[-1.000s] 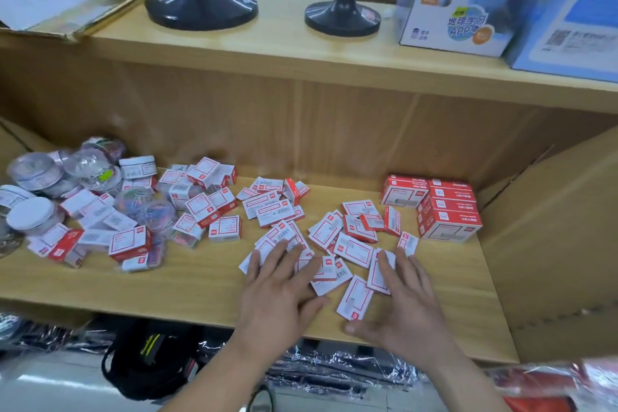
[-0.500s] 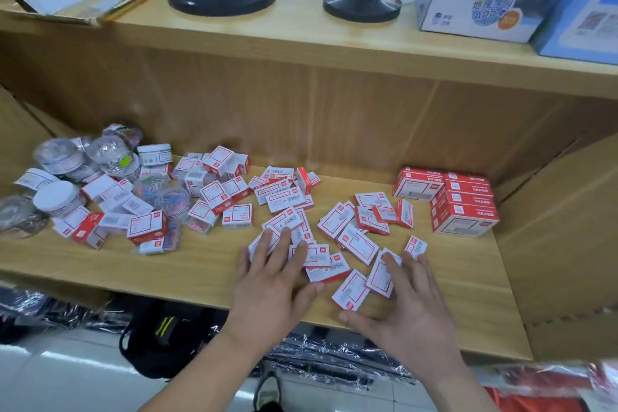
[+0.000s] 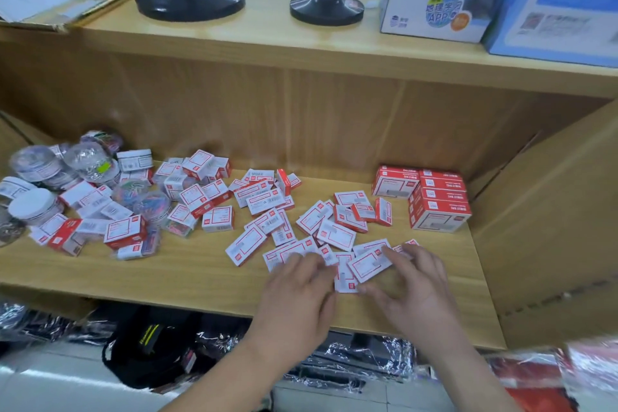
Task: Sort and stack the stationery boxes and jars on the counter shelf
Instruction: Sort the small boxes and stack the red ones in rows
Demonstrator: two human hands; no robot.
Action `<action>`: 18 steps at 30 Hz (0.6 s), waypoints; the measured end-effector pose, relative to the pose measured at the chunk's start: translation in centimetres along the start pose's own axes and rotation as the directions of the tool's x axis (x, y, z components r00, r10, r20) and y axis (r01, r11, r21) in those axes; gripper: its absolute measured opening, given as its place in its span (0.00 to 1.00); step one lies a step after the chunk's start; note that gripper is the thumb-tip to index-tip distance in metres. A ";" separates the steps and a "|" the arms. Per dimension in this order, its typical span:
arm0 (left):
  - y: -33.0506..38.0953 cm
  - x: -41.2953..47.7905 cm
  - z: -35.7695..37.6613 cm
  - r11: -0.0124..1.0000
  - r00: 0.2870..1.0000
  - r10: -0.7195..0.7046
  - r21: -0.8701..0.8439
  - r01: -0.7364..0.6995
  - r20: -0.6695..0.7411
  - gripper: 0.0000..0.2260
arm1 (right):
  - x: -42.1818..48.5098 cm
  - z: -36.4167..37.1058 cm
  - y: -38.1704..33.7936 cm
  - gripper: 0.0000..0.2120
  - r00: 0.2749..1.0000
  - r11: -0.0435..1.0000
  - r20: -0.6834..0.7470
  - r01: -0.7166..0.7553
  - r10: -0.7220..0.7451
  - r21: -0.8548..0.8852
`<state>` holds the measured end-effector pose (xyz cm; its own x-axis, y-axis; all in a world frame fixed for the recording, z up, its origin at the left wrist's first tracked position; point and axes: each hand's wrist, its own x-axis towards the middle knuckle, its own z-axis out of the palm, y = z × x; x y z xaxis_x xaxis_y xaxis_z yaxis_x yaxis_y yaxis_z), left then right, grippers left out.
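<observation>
Sorting spot: we work at the front edge of the shelf [image 3: 187, 278], right of middle.
Left hand [image 3: 301, 294]: our grip is slack, fingers spread on the loose small boxes [image 3: 336, 234].
Right hand [image 3: 418, 288]: fingers lie over one box [image 3: 368, 266]; we cannot tell whether the grip has closed.
Stacked boxes [image 3: 438, 221]: back right corner.
Jars [image 3: 33, 207]: left end.
</observation>
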<state>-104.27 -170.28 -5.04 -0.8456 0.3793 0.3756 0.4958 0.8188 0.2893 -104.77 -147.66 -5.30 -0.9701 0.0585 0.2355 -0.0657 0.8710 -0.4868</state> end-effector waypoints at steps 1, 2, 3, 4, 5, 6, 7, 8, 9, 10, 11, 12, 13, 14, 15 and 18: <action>0.9 0.4 0.3 1.000 1.000 0.009 0.026 -0.009 0.014 0.13 | 0.6 -0.1 0.5 0.34 0.999 0.999 0.034 0.031 -0.032 0.005; 1.6 0.8 0.6 0.998 0.999 -0.012 0.057 0.010 0.038 0.13 | 1.3 -0.3 0.9 0.35 0.993 0.998 0.103 0.062 -0.062 0.010; 2.2 1.3 1.0 0.995 0.997 -0.043 0.093 0.037 0.063 0.15 | 2.0 -0.5 1.1 0.35 0.978 0.997 0.194 0.080 -0.081 0.015; 2.5 1.8 1.3 0.989 0.993 -0.066 0.138 0.053 0.095 0.18 | 2.6 -0.6 1.2 0.36 0.954 0.995 0.284 0.096 -0.092 0.001; 2.8 2.3 1.6 0.982 0.990 -0.084 0.176 0.063 0.115 0.20 | 3.1 -0.5 1.4 0.36 0.928 0.991 0.359 0.126 -0.102 -0.042; 3.0 2.7 1.8 0.977 0.987 -0.102 0.198 0.076 0.125 0.21 | 3.4 -0.5 1.5 0.35 0.903 0.983 0.415 0.161 -0.109 -0.091; 3.2 2.9 1.8 0.974 0.984 -0.122 0.205 0.095 0.126 0.21 | 3.5 -0.5 1.7 0.33 0.891 0.975 0.439 0.186 -0.116 -0.119; 3.3 3.0 1.9 0.973 0.983 -0.140 0.200 0.114 0.119 0.21 | 3.6 -0.5 1.9 0.32 0.895 0.971 0.426 0.206 -0.135 -0.125; 3.4 2.9 2.0 0.975 0.983 -0.151 0.180 0.130 0.107 0.19 | 3.7 -0.7 2.1 0.30 0.907 0.968 0.391 0.219 -0.155 -0.124; 3.4 2.7 2.1 0.980 0.983 -0.156 0.142 0.142 0.094 0.16 | 3.7 -0.9 2.3 0.28 0.918 0.964 0.359 0.228 -0.166 -0.137; 3.3 2.4 2.4 0.984 0.984 -0.159 0.089 0.152 0.080 0.14 | 3.8 -1.1 2.5 0.26 0.926 0.961 0.341 0.226 -0.161 -0.159; 3.2 2.0 2.6 0.987 0.985 -0.162 0.031 0.160 0.067 0.12 | 3.8 -1.4 2.8 0.26 0.932 0.959 0.333 0.214 -0.144 -0.184; 3.1 1.6 2.8 0.987 0.985 -0.161 -0.022 0.162 0.061 0.11 | 3.7 -1.6 3.0 0.25 0.936 0.959 0.329 0.200 -0.127 -0.199; 2.9 1.3 2.8 0.986 0.987 -0.151 -0.060 0.155 0.061 0.10 | 3.7 -1.8 3.2 0.25 0.939 0.959 0.323 0.191 -0.117 -0.208; 2.8 0.9 2.6 0.986 0.989 -0.136 -0.086 0.140 0.055 0.10 | 3.6 -2.0 3.4 0.25 0.941 0.959 0.321 0.181 -0.105 -0.217; 2.7 0.6 1.7 0.987 0.995 -0.099 -0.133 0.095 -0.028 0.10 | 3.1 -2.4 3.9 0.24 0.953 0.966 0.298 0.127 -0.056 -0.226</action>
<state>-103.80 -167.16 -5.52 -0.8850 0.2840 0.3690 0.4351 0.7866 0.4382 -107.43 -142.92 -4.41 -0.9904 -0.1383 0.0009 -0.1342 0.9588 -0.2503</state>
